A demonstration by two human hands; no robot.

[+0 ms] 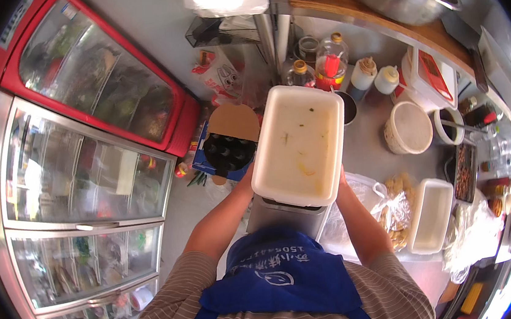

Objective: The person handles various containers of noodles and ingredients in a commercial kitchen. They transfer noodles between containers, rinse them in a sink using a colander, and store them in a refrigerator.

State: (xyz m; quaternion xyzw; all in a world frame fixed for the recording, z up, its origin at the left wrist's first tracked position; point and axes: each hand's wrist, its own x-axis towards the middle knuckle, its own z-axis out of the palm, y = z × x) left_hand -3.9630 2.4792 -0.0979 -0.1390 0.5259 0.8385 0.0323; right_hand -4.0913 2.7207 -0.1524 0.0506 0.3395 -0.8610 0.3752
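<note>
A white rectangular plastic tub [296,128] is held up in front of my chest, its opening towards me. Scraps of green and yellow food stick to its pale bottom. My left hand [250,174] grips its left side and my right hand [341,182] its right side; most fingers are hidden by the tub. Beneath the near end of the tub shows a grey metal surface [270,218]. To the right, a clear plastic container [357,186] stands beside a clear bag of yellowish food [396,210].
Another white tub [431,216] sits on the right-hand counter. Sauce squeeze bottles [364,75] and a round white bucket [408,128] stand farther back. A wooden shelf [337,6] overhangs them. Glass-door fridges [86,171] line the left. An open blue box [204,157] holds dark bottles.
</note>
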